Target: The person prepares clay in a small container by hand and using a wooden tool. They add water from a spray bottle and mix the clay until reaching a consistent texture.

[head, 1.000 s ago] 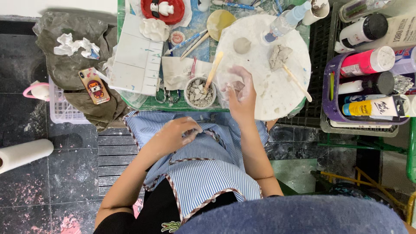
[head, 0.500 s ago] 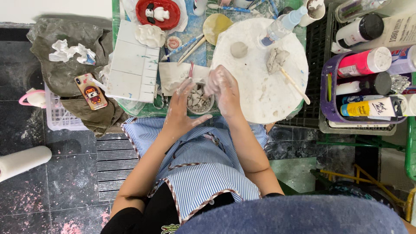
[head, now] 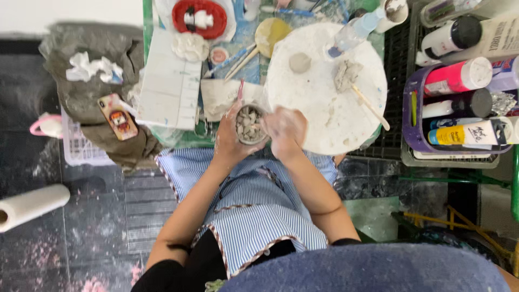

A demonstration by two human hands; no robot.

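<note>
**Both hands wrapped around a small bowl of clay scraps**

At the centre of the frame, the left hand [head: 230, 141] and the right hand [head: 285, 130] cup a small round bowl [head: 249, 125] between them. The bowl holds grey clay crumbs and sits at the near edge of the worktable [head: 147, 21], just left of a white round board [head: 324, 108]. The left hand curls its fingers around the bowl's left side, gripping it; the right hand, dusted pale with clay, presses closed against the bowl's right rim.

On the round board, toward the upper middle of the frame, lie a small grey clay disc [head: 299, 62], a rough clay lump [head: 346, 74] and a wooden stick [head: 370, 107] that reaches toward the board's right edge. A clear spray bottle [head: 354, 31] lies across the board's top edge.

Left of the bowl rests a white sheet [head: 168, 81], and beyond it, in the upper left, a phone [head: 118, 117] lies on a grey cloth [head: 81, 92]. At the right of the frame a purple basket [head: 411, 138] holds paint bottles. A striped apron [head: 254, 211] fills the lower middle.
</note>
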